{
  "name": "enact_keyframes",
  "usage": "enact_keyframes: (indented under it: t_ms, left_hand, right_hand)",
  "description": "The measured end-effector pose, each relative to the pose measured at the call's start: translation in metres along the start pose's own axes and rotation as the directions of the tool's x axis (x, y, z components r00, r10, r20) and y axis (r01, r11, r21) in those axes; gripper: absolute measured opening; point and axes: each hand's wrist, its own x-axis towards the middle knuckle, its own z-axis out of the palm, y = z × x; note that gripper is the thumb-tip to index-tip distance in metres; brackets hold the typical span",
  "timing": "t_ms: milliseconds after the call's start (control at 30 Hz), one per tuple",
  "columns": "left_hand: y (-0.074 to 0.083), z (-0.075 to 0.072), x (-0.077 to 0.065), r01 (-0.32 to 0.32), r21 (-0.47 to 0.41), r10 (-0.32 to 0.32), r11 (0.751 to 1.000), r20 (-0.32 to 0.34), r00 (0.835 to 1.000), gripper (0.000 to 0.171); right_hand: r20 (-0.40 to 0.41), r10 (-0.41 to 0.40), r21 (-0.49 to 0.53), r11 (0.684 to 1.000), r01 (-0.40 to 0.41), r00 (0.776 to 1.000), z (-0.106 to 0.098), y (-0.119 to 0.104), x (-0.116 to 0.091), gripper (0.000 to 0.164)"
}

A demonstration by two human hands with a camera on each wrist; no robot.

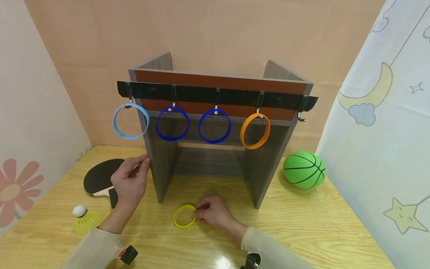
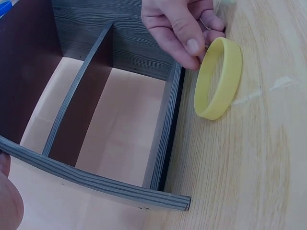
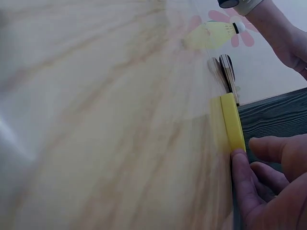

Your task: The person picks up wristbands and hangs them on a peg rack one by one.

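Note:
A yellow wristband [image 1: 184,226] is at the table, in front of the grey wooden shelf [image 1: 209,163]. My right hand [image 1: 215,212] pinches its right side with the fingertips; the left wrist view shows the wristband [image 2: 229,81] beside the thumb. My left hand [image 1: 130,178] grips the front edge of the shelf's left side panel between thumb and fingers. Along the shelf's top front, a black strip [image 1: 196,95] carries several metal hooks. From them hang a light blue wristband [image 1: 115,123], two dark blue wristbands [image 1: 157,129] and an orange wristband [image 1: 244,138]. The rightmost hook [image 1: 301,118] holds nothing.
A black table tennis paddle [image 1: 100,177] lies left of the shelf, behind my left forearm. Nearer stands a yellow shuttlecock [image 1: 85,221]. A green ball [image 1: 304,170] rests on the right of the wooden table [image 1: 312,224]. Patterned cloths hang on both sides.

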Motion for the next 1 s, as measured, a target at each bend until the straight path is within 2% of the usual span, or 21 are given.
enact_keyframes:
  t_ms: [267, 467, 533, 667, 800, 1000]
  left_hand:
    - [0.005, 0.001, 0.002, -0.003, 0.015, 0.003, 1.000, 0.009, 1.000, 0.009]
    - [0.021, 0.005, 0.006, -0.008, 0.006, 0.008, 1.000, 0.012, 1.000, 0.008]
    - [0.021, 0.005, 0.006, -0.009, 0.006, 0.009, 1.000, 0.009, 1.000, 0.008]
    - [0.008, 0.002, 0.003, -0.012, -0.006, 0.012, 1.000, 0.003, 1.000, 0.008]
    - [0.002, 0.001, 0.001, -0.017, -0.025, 0.017, 1.000, 0.002, 1.000, 0.008]
    - [0.017, 0.005, 0.006, -0.014, -0.013, 0.014, 1.000, 0.010, 1.000, 0.007]
  right_hand:
    - [0.011, 0.031, -0.008, 0.999, -0.031, 0.999, 0.001, -0.004, 0.003, 0.020]
    - [0.000, 0.061, -0.040, 0.997, -0.061, 0.998, 0.003, -0.006, 0.006, 0.017]
    - [0.000, 0.074, -0.024, 0.997, -0.074, 0.997, 0.004, -0.006, 0.006, 0.017]
    - [0.003, 0.092, 0.043, 0.995, -0.092, 0.996, 0.006, -0.006, 0.007, 0.015]
    - [0.005, 0.102, 0.084, 0.991, -0.102, 0.995, 0.007, -0.005, 0.006, 0.014]
    - [-0.010, 0.123, 0.114, 0.986, -0.121, 0.992, 0.006, -0.003, 0.004, 0.014]
